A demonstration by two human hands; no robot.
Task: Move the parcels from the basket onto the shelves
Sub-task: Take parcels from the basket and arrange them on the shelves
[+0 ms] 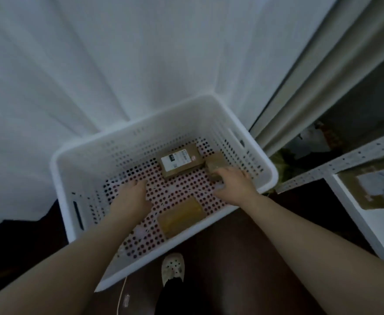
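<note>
Three parcels lie on the floor of the white basket [79,169], whose walls and bottom are full of round holes. Toward the far side lies the labelled parcel [182,162], a brown box with a white sticker on top, lying flat and turned a little askew. Just beside it on the right, touching or nearly so, is the small brown parcel [216,163], close to the right wall. Nearer to me, against the near wall, the yellowish parcel [179,215] lies flat, well apart from the other two.

Both of my bare arms reach down into the basket. My left hand [129,198] is down near the bottom, left of the middle, its fingers loose and stretched toward the labelled parcel without reaching it; it holds nothing. My right hand [234,183] lies at the near end of the small brown parcel with my fingers [218,173] on it. The picture is blurred here, so I cannot tell whether they are closed round the box or only touching it.

Behind the basket hangs a white curtain [118,64]. To the right stands the white shelf [350,208], with a brown shelved parcel [377,189] bearing a pale label lying flat on it. One pale shoe [172,267] shows on the dark floor [243,258] just below the basket's near corner.
</note>
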